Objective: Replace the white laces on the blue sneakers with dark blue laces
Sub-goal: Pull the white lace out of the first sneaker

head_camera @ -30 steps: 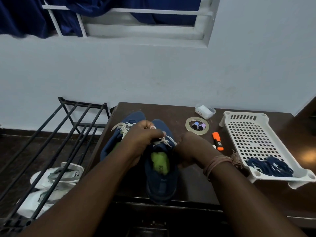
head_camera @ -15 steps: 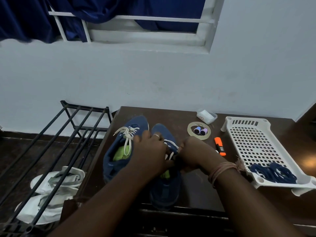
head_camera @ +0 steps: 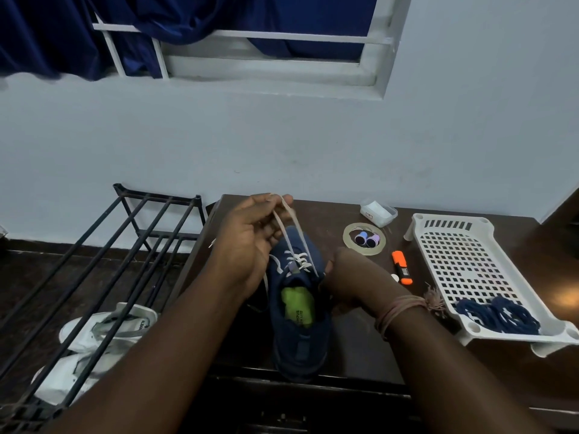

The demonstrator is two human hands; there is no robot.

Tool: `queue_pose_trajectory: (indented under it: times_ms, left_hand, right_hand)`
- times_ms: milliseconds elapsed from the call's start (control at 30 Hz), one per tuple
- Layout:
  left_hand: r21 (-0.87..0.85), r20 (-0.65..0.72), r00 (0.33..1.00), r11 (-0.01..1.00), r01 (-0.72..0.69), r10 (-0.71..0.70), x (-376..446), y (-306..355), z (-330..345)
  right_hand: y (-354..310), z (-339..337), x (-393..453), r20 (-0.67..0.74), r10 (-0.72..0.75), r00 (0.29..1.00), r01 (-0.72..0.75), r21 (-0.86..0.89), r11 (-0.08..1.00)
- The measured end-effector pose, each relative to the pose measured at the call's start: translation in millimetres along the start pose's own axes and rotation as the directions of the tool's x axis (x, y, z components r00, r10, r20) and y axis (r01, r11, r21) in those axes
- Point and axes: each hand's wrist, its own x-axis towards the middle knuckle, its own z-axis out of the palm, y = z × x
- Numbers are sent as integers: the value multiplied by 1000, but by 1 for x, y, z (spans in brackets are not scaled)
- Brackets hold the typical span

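2 hands around blue sneaker

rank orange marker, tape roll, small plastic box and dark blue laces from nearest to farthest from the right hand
From the right hand at the sneaker's side:
1. orange marker, just right of it
2. tape roll, behind it
3. small plastic box, at the table's back edge
4. dark blue laces, in the white tray, far right

A pale wall filled the middle of the frame. At the top, a white window frame held dark blue curtains. A black metal rack stood at lower left over dark floor, beside a dark brown counter.
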Motion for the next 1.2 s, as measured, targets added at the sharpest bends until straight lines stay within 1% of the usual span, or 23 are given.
queue_pose_trajectory:
  times_ms: [67, 100, 133, 167, 200, 233, 300, 367, 500, 600, 633, 700, 733, 767, 800, 833, 900, 933, 1000, 1067, 1100, 1133, 1200]
  left_hand:
    - [45, 4, 999, 998, 51, -52, 2, -4, -1]
    - [245, -14, 998, 968, 55, -53, 3, -8, -1]
    - [525, -35, 999, 850, 50, -37, 5, -14, -2]
    - [766, -45, 999, 640, 48, -21, 5, -20, -3]
    - [917, -29, 1000, 398, 29, -4, 4, -26, -6]
    - [974, 30, 1000, 224, -28, -7, 2, -32, -7]
    - [979, 202, 978, 37, -200, -49, -2, -43, -14]
    - [956, 289, 957, -38, -290, -30, -2, -49, -19]
    - [946, 320, 935, -101, -308, 150, 0, -53, -20]
    - [937, 325, 943, -160, -311, 76, 2, -53, -22]
    - [922, 346, 937, -201, -331, 45, 2, -52, -23]
    - [835, 430, 902, -391, -387, 25, -1, -46, -18]
    - [804, 451, 892, -447, -392, 28, -1, -46, -16]
    - [807, 447, 894, -450, -383, 42, -2, -48, -15]
    - [847, 417, 906, -389, -361, 67, -2, -49, -14]
    - [908, 375, 919, -248, -338, 118, -2, -47, -12]
    - [955, 240, 946, 122, -270, 217, -1, -39, -4]
    - [920, 165, 954, 311, -241, 250, 0, -31, 1]
    - [783, 5, 971, 603, -152, 239, 3, -14, 6]
    - [519, -105, 988, 853, -44, 115, 5, 0, 7]
    - [317, -111, 994, 948, 16, 21, 5, 4, 6]
    - [126, -76, 995, 989, 73, -64, 6, 6, 5]
    - [-42, 53, 986, 986, 160, -157, 5, 4, 2]
  right_hand:
    - [-1, -2, -1, -8, -16, 1000, 16, -73, 997]
    - [0, -2, 2, -6, -27, 1000, 26, -103, 994]
    - [-1, -3, 1, 15, -37, 999, 38, -95, 995]
    - [-1, -4, 1, 10, -61, 998, 61, -128, 990]
    - [-1, -3, 1, 23, -60, 998, 63, -146, 987]
    - [-1, -4, 0, 38, -65, 997, 70, -165, 984]
    - [-1, -6, -1, 30, -58, 998, 63, -171, 983]
    - [-2, -6, -2, 51, -68, 996, 77, -202, 976]
    - [-3, -4, -1, 24, -58, 998, 62, -185, 981]
    - [-2, -5, -1, 25, -58, 998, 62, -205, 977]
    - [-2, -6, -2, 31, -69, 997, 74, -240, 968]
    - [-2, -6, -2, 52, -71, 996, 83, -287, 954]
    - [-2, -6, -2, 53, -65, 996, 78, -287, 955]
    - [-2, -6, -2, 54, -73, 996, 85, -292, 953]
    - [-3, -5, -2, 53, -65, 997, 77, -292, 953]
    - [-2, -4, 0, 61, -69, 996, 85, -317, 945]
    - [0, -4, 1, 36, -60, 998, 68, -284, 956]
    - [0, -5, 0, 34, -46, 998, 53, -246, 968]
    - [-1, -4, 0, 54, -49, 997, 60, -230, 971]
    - [0, -1, 0, 31, -44, 999, 48, -164, 985]
    - [0, 0, 0, 13, -48, 999, 50, -116, 992]
    - [0, 3, 1, -22, -48, 999, 47, -71, 996]
    - [0, 5, 4, -49, -70, 996, 68, -53, 996]
